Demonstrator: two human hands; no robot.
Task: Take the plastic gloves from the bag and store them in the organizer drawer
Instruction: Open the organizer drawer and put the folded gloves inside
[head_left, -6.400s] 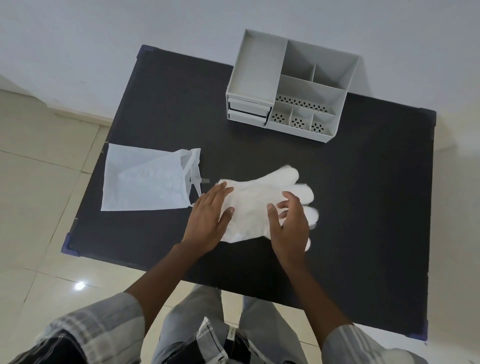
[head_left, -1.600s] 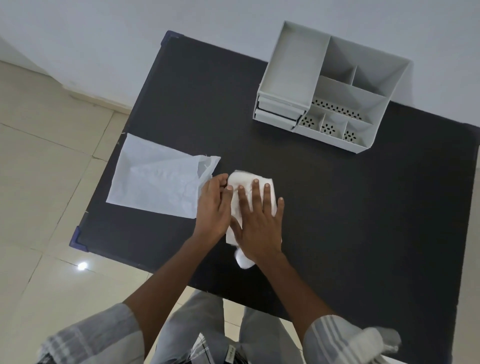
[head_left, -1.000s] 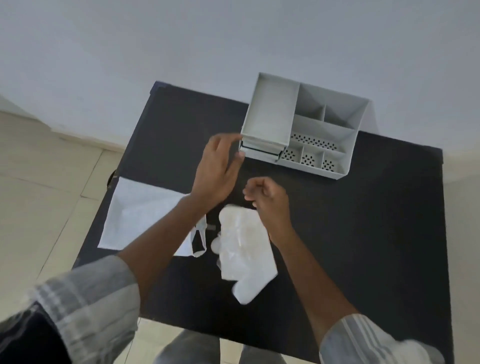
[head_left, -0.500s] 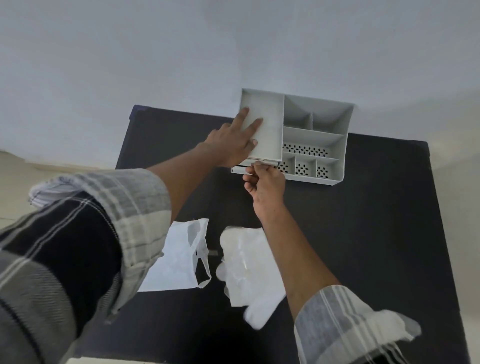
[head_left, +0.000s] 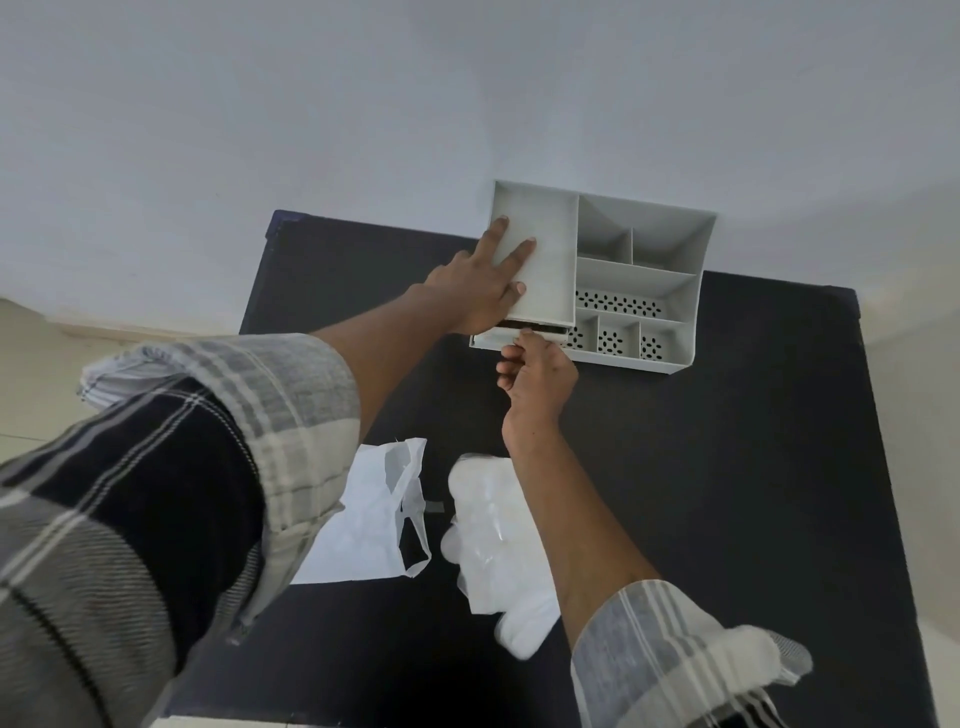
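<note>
The black tabletop had the grey organizer at its far edge. Your left hand lay flat, fingers spread, on its top, your right hand pinched shut on the drawer, slightly out. Empty bag and folded plastic gloves sat near the front edge

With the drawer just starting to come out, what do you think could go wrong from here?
The right hand pinches only the edge of the drawer, so it may slip. The organizer looks light; if the left hand lifts off its top, the whole unit could slide forward. The folded plastic gloves lie loose and may unfold, making them awkward to fit into the shallow drawer.
</note>
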